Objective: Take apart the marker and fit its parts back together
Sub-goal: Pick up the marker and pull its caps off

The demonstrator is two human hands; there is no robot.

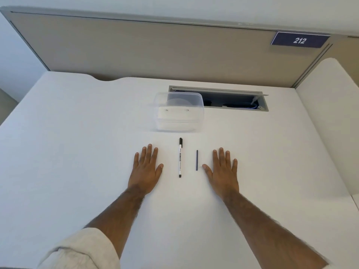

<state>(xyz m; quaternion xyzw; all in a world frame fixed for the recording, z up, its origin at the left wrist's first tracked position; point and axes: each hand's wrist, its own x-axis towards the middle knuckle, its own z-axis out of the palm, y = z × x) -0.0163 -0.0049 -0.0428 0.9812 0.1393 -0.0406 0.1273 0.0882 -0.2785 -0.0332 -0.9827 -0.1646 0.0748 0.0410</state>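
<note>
A white marker point(180, 159) with a black cap and a black end plug lies lengthwise on the white desk point(77, 142), cap pointing away from me. To its right, apart from it, lies a thin dark rod point(197, 160), parallel to the marker. My left hand point(146, 169) rests flat, palm down, left of the marker, fingers apart and holding nothing. My right hand point(223, 169) lies flat, palm down, right of the rod, its thumb tip close to the rod's near end without touching it.
A clear plastic container point(179, 113) stands just beyond the marker. Behind it an open cable hatch point(233, 102) is sunk into the desk. A beige partition point(155, 51) with a "212" sign point(300, 40) closes the back; a white panel stands at the right.
</note>
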